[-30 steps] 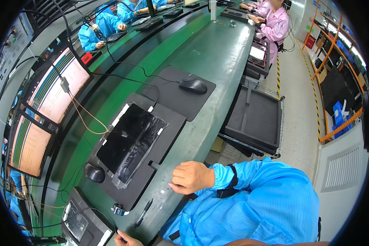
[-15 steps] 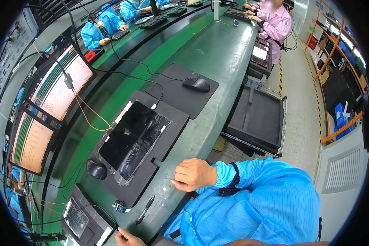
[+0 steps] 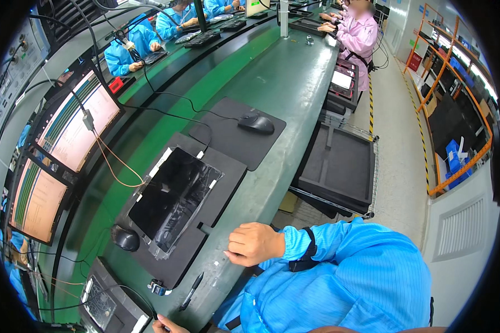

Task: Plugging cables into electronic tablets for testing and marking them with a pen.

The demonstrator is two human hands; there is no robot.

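My right hand (image 3: 255, 244) is closed in a loose fist near the bench's front edge, with nothing seen in it; its blue sleeve carries a black wrist strap (image 3: 304, 251). Low at the bottom edge, my left hand (image 3: 170, 325) shows only in part, its fingertips pinching the end of a thin black cable (image 3: 129, 287). Before my right hand lies a dark screen panel (image 3: 175, 191) with clear film, on a black mat (image 3: 228, 186). A black pen (image 3: 192, 291) and a small dark gadget (image 3: 157, 287) lie between my hands. Beside the left hand sits a film-covered device (image 3: 101, 299).
Two black mice, one on a mouse pad (image 3: 250, 147) and another (image 3: 125, 237) left of the panel, rest on the green bench (image 3: 283, 72). Two lit monitors (image 3: 83, 119) stand opposite. A wire cart (image 3: 339, 161) borders the bench. Several co-workers sit farther along.
The whole view has shifted slightly, so bench items sit a little farther left. My left hand shows less at the bottom edge. The right fist keeps its shape.
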